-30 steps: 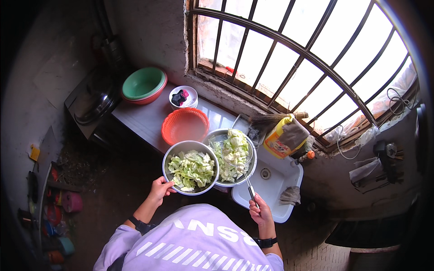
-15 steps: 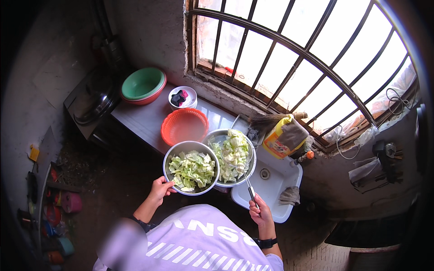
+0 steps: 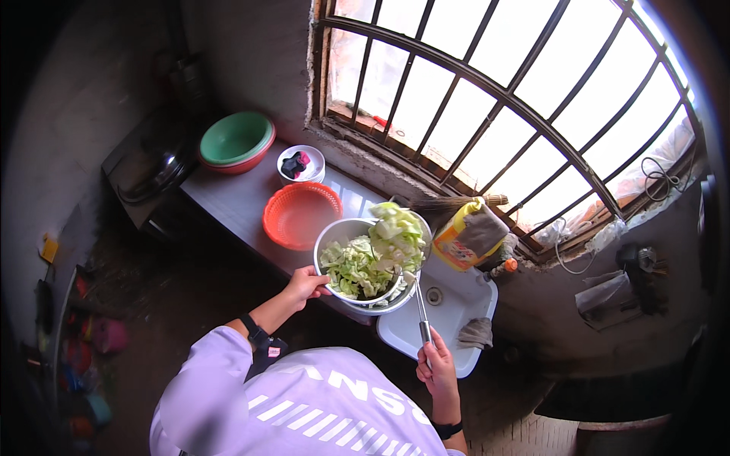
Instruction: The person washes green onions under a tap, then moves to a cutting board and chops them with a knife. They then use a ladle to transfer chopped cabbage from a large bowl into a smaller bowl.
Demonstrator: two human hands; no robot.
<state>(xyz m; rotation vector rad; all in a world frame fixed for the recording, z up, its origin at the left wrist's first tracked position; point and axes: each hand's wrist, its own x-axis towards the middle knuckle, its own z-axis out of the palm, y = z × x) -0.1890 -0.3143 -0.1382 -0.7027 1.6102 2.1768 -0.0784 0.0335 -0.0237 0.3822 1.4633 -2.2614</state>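
My left hand (image 3: 310, 283) pinches the left rim of a metal bowl (image 3: 322, 242) that holds chopped cabbage (image 3: 348, 267). This bowl overlaps a second metal bowl (image 3: 389, 308), whose inside is mostly hidden. In my right hand (image 3: 439, 363) is the long handle of a skimmer (image 3: 423, 308), with fingers wrapped round it. Its head bears a heaped load of cabbage pieces (image 3: 399, 234) above the right side of the held bowl. The load covers most of the skimmer's head.
An orange colander (image 3: 293, 232), white bowls (image 3: 310, 176) and green and red basins (image 3: 234, 140) stand on the counter (image 3: 220, 194). At right are a white sink (image 3: 407, 327) with a grey cloth (image 3: 475, 333), a yellow container (image 3: 464, 242) and a short broom (image 3: 456, 202).
The held bowl has moved right and up over the second bowl, under the loaded skimmer. My left arm has reached further forward. The skimmer stays full of cabbage.
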